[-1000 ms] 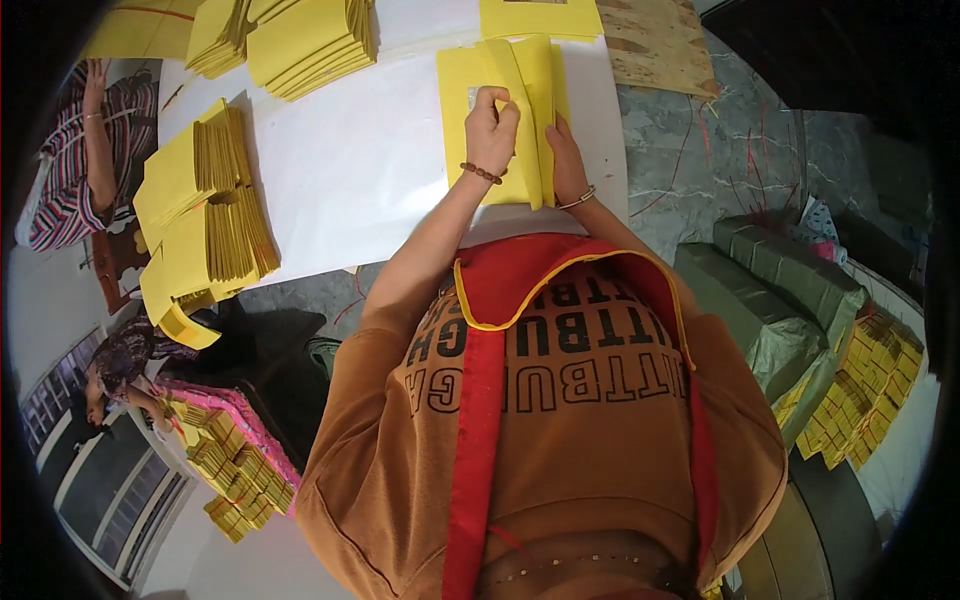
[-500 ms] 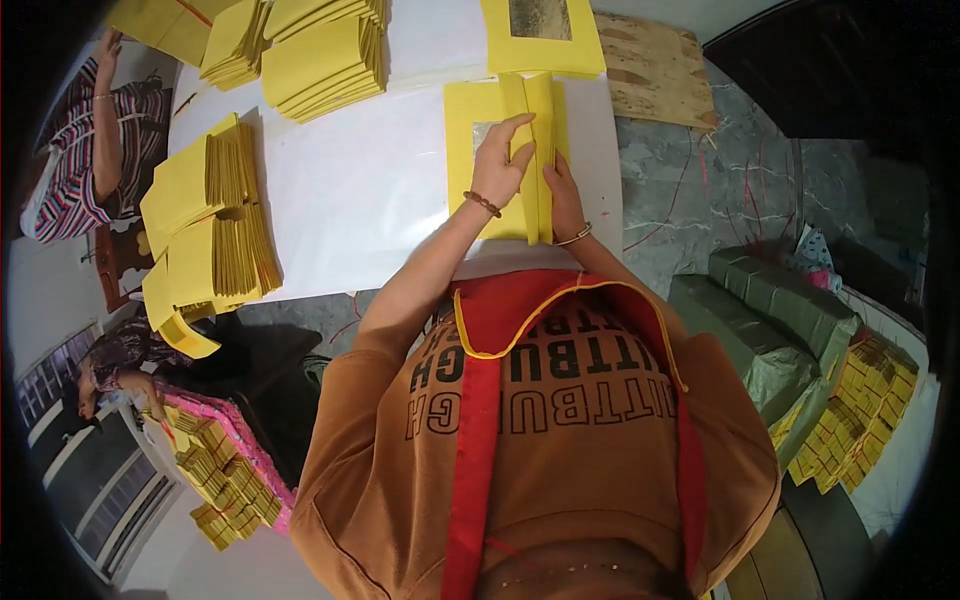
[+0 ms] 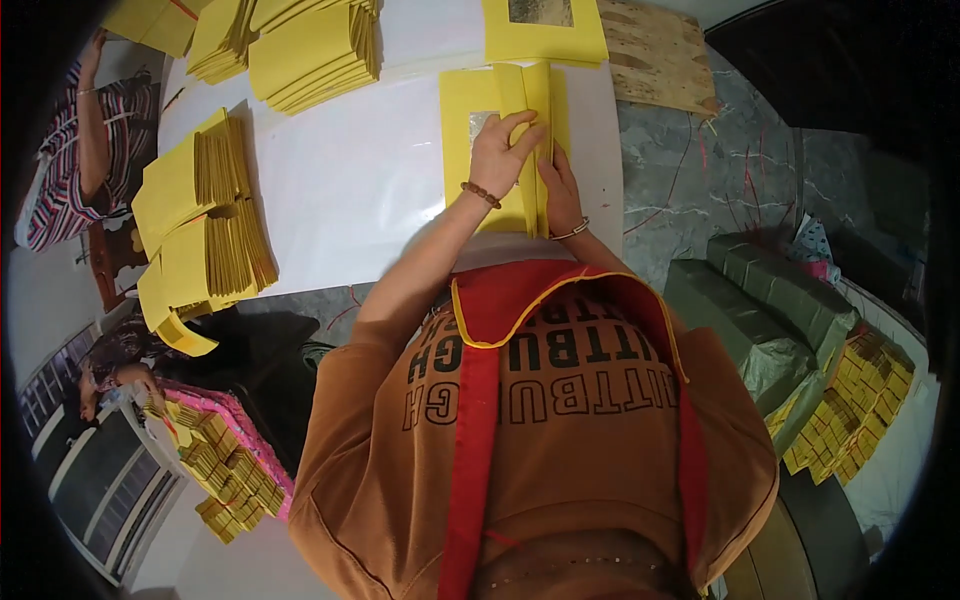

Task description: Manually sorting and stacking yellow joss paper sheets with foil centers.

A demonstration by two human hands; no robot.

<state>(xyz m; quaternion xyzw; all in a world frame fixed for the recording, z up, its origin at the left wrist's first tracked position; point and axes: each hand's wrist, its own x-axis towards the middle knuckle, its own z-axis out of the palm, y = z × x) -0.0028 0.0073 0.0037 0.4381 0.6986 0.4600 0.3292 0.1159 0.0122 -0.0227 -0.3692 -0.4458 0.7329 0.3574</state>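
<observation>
A stack of yellow paper sheets (image 3: 455,135) with a silvery foil patch lies at the table's right side, in front of me. Along its right part stands a folded yellow paper (image 3: 513,85), its long flaps running away from me. My left hand (image 3: 498,160) reaches over from the left, thumb and fingers bent together on the fold. At the near right side, my right hand (image 3: 563,195) grips the fold's edge, its fingers partly behind the paper. Just beyond lies another yellow sheet (image 3: 500,35) with a foil patch.
Several bundles of folded yellow paper (image 3: 170,185) stand on the white table (image 3: 340,190) at left and far left. A plywood board (image 3: 655,55) adjoins the far right. Green wrapped bales (image 3: 740,320) sit at right. Another person's arm (image 3: 92,130) shows at far left.
The left hand's fingers have curled closer onto the fold, and the right hand stays at its right edge. The whole view has shifted slightly.
</observation>
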